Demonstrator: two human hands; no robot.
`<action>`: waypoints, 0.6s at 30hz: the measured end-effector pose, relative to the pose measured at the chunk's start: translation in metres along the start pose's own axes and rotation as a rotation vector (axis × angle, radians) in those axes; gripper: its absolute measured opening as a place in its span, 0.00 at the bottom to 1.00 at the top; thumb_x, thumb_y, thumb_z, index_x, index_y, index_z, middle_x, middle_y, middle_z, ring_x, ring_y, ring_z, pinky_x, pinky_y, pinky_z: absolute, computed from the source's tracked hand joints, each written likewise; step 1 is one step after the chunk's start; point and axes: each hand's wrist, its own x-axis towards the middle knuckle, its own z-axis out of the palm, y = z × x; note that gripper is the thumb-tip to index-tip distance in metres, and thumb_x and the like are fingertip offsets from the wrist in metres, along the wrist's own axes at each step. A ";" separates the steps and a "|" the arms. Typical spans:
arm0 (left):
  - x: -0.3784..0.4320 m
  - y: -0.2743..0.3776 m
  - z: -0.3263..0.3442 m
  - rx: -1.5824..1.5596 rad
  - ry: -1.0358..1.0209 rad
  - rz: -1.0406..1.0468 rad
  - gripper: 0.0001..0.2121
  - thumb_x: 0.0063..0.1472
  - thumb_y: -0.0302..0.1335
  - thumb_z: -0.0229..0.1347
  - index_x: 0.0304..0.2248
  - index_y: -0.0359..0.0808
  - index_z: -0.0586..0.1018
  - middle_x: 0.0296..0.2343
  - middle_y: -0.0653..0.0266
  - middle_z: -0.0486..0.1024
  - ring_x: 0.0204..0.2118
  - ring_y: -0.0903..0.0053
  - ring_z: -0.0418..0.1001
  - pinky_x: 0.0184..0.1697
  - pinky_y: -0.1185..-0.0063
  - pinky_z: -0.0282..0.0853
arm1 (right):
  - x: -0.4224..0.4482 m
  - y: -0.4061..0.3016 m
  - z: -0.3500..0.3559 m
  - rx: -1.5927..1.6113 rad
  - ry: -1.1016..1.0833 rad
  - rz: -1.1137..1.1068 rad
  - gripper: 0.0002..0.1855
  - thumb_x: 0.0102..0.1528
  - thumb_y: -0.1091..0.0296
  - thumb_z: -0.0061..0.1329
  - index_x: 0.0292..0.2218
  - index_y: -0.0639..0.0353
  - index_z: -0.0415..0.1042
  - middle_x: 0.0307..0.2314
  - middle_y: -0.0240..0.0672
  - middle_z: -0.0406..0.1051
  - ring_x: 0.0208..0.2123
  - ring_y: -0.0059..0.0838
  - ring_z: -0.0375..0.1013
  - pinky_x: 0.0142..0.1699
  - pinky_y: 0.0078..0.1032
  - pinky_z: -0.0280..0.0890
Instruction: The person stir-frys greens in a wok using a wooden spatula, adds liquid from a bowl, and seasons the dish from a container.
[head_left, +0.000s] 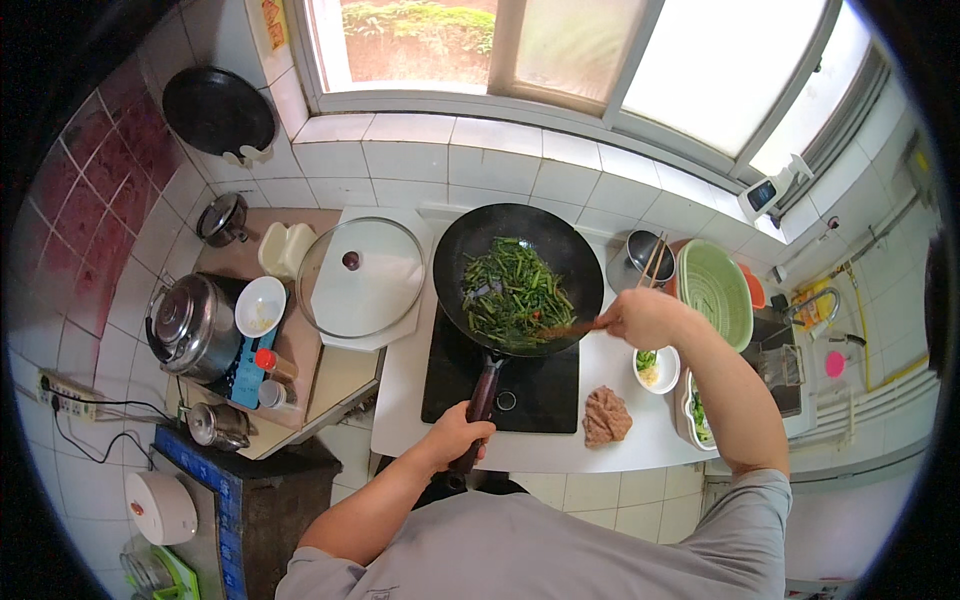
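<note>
A black wok (465, 247) rests on a black induction cooktop (450, 390), with chopped green vegetables (514, 289) heaped in it. My left hand (457, 437) is closed around the wok's dark handle (484, 394). At the wok's right rim, my right hand (637, 321) grips a wooden spatula (574, 330), whose working end lies among the greens. Just below my right forearm stands a white bowl (667, 379) with chopped green and pale bits. A brown cloth (607, 417) lies crumpled on the white counter.
A glass lid (382, 300) lies left of the wok. Farther left are a steel pot (196, 326), a white bowl (260, 306) and seasoning jars (279, 365). On the right stand a steel container (626, 270) with chopsticks, a green basket (716, 289) and a sink faucet (817, 300).
</note>
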 end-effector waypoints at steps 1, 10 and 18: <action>0.000 0.001 0.001 -0.001 0.003 -0.007 0.11 0.52 0.23 0.53 0.34 0.34 0.64 0.18 0.65 0.66 0.16 0.79 0.66 0.17 0.78 0.63 | 0.003 -0.003 0.006 -0.016 0.022 0.027 0.14 0.49 0.67 0.44 0.38 0.51 0.76 0.28 0.46 0.73 0.33 0.44 0.73 0.39 0.36 0.67; -0.001 0.004 0.001 -0.021 0.005 -0.037 0.11 0.52 0.24 0.52 0.35 0.35 0.64 0.18 0.65 0.66 0.16 0.79 0.67 0.16 0.79 0.63 | 0.033 -0.032 0.034 0.177 0.125 -0.085 0.12 0.50 0.66 0.43 0.32 0.58 0.76 0.28 0.47 0.73 0.33 0.45 0.73 0.41 0.35 0.67; -0.004 0.003 0.005 -0.074 0.060 -0.058 0.11 0.53 0.25 0.52 0.36 0.35 0.64 0.19 0.64 0.67 0.15 0.78 0.67 0.16 0.79 0.64 | 0.021 0.032 0.036 0.022 0.252 0.225 0.10 0.47 0.68 0.46 0.31 0.62 0.74 0.29 0.48 0.73 0.34 0.43 0.73 0.38 0.35 0.69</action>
